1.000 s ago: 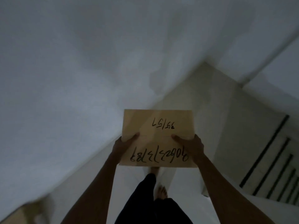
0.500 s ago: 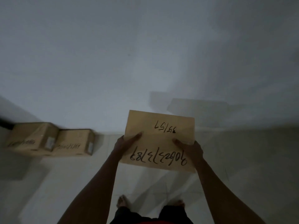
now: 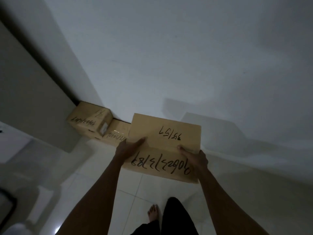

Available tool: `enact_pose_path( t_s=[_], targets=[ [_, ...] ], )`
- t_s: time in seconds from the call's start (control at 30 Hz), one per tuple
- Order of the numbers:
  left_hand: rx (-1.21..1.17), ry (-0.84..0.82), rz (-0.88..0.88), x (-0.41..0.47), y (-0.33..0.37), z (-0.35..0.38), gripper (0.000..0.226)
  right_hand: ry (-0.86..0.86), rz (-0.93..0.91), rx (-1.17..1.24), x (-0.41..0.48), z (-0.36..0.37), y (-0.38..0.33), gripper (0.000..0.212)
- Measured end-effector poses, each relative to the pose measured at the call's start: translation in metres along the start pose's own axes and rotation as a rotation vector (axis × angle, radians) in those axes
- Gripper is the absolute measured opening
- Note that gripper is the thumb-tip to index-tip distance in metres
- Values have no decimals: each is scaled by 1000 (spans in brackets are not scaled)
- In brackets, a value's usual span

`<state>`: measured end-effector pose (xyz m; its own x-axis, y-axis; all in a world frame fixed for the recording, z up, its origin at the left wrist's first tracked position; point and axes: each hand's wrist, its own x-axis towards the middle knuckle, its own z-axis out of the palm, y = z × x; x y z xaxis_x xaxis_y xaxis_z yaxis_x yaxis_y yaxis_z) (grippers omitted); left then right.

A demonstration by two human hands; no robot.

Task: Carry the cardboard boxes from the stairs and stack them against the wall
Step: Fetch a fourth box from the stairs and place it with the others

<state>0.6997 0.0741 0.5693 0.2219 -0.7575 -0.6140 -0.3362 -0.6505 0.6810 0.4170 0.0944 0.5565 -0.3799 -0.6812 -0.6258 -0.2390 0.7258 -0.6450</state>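
Note:
I hold a brown cardboard box [image 3: 165, 141] with black handwritten numbers in front of me at waist height. My left hand [image 3: 128, 148] grips its left side and my right hand [image 3: 194, 158] grips its right side, thumbs on top. Two more cardboard boxes sit on the floor against the white wall [image 3: 169, 56]: one [image 3: 89, 121] in the corner, the other [image 3: 116, 133] beside it, partly hidden behind the box I carry.
A grey door or panel [image 3: 30, 99] stands at the left, meeting the wall at the corner. The floor [image 3: 135, 192] is pale tile. My bare foot [image 3: 153, 212] and dark trouser leg show below. A dark object [image 3: 6, 206] sits at the lower left edge.
My view has swung left, away from the stairs. The two floor boxes have come closer, and now sit just left of the box I carry. My grip on the box is unchanged.

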Motion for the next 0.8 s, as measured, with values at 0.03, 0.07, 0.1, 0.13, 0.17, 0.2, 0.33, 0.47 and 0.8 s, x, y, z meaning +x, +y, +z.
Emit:
enact_pose_path(
  t_s=[0.03,0.07,0.1,0.13,0.17,0.2,0.33,0.47,0.8],
  targets=[
    [3,6,0,7,-5,-13,104,-20,-2,-23,1,14,-8,102],
    [12,17,0,13,-9,-25,106,-39,-1,-46,3,27,-15,101],
    [19,27,-1,20,-12,-36,106,-52,4,-69,5,41,-23,99],
    [28,35,0,28,-14,-47,106,-60,8,-79,7,54,-32,98],
    [38,44,-3,37,-16,-57,105,-66,9,-81,10,68,-41,99],
    [43,63,-8,49,-19,-67,103,-66,13,-82,15,82,-49,102],
    [78,135,-40,107,-24,-107,105,-65,31,-159,41,145,-83,98],
    [138,202,-78,178,-34,-134,107,-22,14,-226,72,211,-103,87],
    [218,195,-12,371,-119,-145,100,40,115,-263,176,370,-86,112]
  ],
)
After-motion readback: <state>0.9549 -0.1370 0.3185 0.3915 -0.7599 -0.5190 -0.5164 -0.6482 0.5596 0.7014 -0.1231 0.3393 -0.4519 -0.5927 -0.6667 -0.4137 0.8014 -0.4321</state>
